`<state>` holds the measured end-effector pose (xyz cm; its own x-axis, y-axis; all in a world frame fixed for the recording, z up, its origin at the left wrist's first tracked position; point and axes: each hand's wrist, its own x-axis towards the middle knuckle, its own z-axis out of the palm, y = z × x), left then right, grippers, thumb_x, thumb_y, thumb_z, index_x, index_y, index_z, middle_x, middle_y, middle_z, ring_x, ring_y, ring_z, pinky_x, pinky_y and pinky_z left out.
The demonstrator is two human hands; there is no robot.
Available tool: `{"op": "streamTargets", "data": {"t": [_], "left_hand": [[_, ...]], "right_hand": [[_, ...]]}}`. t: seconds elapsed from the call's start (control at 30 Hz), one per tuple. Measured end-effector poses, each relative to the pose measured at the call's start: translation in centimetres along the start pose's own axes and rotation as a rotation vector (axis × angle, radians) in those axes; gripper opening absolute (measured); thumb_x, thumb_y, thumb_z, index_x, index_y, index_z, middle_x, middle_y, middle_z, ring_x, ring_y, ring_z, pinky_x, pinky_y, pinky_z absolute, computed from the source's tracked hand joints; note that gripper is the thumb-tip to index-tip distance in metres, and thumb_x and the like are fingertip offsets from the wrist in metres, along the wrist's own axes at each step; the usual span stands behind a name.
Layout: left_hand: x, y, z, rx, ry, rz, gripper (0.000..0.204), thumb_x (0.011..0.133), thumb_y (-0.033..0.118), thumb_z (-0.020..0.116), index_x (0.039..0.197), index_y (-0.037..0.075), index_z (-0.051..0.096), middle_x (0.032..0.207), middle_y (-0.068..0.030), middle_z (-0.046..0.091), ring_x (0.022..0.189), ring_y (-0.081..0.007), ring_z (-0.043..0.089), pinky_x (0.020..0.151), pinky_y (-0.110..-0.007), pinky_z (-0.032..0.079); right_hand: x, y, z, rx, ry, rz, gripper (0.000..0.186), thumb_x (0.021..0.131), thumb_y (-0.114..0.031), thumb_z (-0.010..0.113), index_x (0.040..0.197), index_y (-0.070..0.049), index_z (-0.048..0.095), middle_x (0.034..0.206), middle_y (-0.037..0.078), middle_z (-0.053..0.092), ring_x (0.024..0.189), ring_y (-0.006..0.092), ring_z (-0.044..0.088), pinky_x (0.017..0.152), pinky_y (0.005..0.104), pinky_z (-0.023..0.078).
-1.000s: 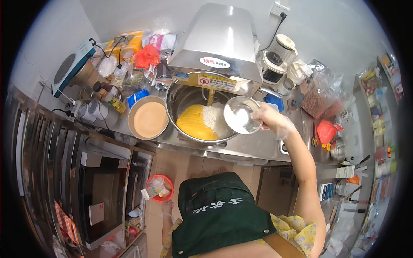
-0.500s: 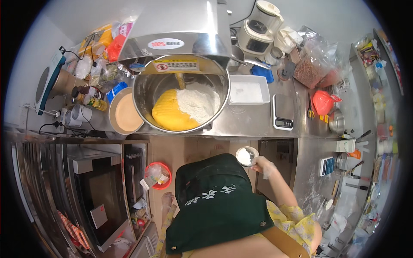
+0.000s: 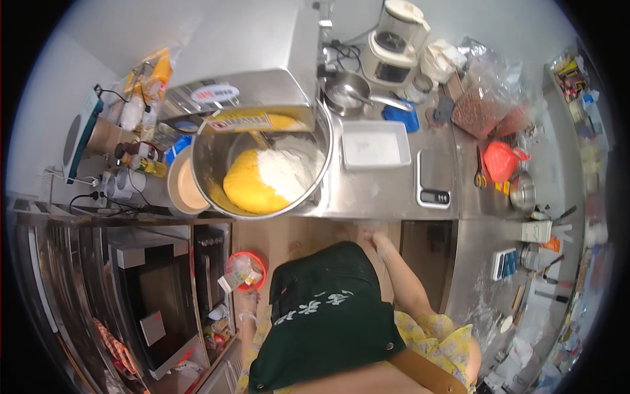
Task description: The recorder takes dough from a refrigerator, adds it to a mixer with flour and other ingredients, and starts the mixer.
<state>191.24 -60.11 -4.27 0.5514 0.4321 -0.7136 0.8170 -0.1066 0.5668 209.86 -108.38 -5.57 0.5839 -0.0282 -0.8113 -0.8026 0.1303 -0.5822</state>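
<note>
The steel mixer bowl (image 3: 204, 187) under the silver machine (image 3: 246, 46) holds a yellow mass (image 3: 252, 190) with white flour (image 3: 292, 171) heaped on it. My right hand (image 3: 373, 239) hangs low, below the counter's front edge; its fingers are small and blurred, and no bowl shows in it. My left hand (image 3: 249, 299) is low beside the dark green apron (image 3: 328, 341), near a red bin (image 3: 259, 261); its fingers are unclear. A pan of beige content (image 3: 187, 184) sits left of the mixer bowl.
A white container (image 3: 377, 154), scale (image 3: 433, 177), steel pan (image 3: 348, 92) and blender (image 3: 394, 49) stand on the right counter (image 3: 387, 197), with scissors (image 3: 480, 171) and red bag (image 3: 500, 157) farther right. An open-fronted rack with an oven (image 3: 154, 289) stands at lower left; crowded shelves line the right wall.
My right hand has dropped from over the mixer bowl to below the counter; the small steel bowl it held no longer shows. The view has shifted, uncovering the container and scale.
</note>
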Motion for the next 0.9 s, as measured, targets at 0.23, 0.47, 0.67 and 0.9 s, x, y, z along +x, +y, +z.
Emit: {"op": "streamTargets", "data": {"t": [0.23,0.47,0.67,0.9], "left_hand": [[0.2,0.4,-3.6,-0.401,0.221,-0.05,0.016,0.091,0.017,0.056,0.1,0.003,0.06,0.074,-0.0023,0.061,0.057,-0.0092,0.056,0.05,-0.021,0.047],[-2.2,11.4,-9.2,-0.581,0.386,0.335,0.017,0.095,0.012,0.05,0.107,0.004,0.059,0.086,-0.0003,0.063,0.068,-0.0058,0.057,0.059,-0.017,0.045],[-8.5,13.8,-8.7,-0.539,0.39,0.415,0.02,0.094,0.009,0.049,0.11,0.001,0.059,0.09,-0.0033,0.064,0.074,-0.0076,0.058,0.067,-0.019,0.047],[-13.5,18.6,-12.0,-0.526,0.607,0.507,0.02,0.094,0.01,0.048,0.107,0.002,0.061,0.089,-0.0033,0.064,0.074,-0.0075,0.058,0.065,-0.018,0.047]], "right_hand": [[-14.0,-29.4,2.2,-0.326,-0.659,-0.528,0.051,0.087,-0.034,0.063,0.123,0.0,0.055,0.107,0.01,0.064,0.094,0.019,0.062,0.081,0.0327,0.05],[-3.9,-56.9,12.9,-0.057,-0.173,-1.091,0.041,0.092,-0.039,0.053,0.114,-0.005,0.057,0.097,0.004,0.066,0.085,0.0143,0.059,0.081,0.0319,0.045],[2.6,-64.9,17.6,-0.005,-0.035,-0.749,0.034,0.092,-0.041,0.051,0.101,-0.01,0.058,0.079,-0.001,0.066,0.069,0.0111,0.058,0.065,0.0307,0.046],[-2.4,-67.1,18.4,0.069,-0.059,-1.142,0.028,0.089,-0.034,0.058,0.082,-0.007,0.064,0.071,-0.001,0.063,0.057,0.0086,0.053,0.052,0.0274,0.042]]}}
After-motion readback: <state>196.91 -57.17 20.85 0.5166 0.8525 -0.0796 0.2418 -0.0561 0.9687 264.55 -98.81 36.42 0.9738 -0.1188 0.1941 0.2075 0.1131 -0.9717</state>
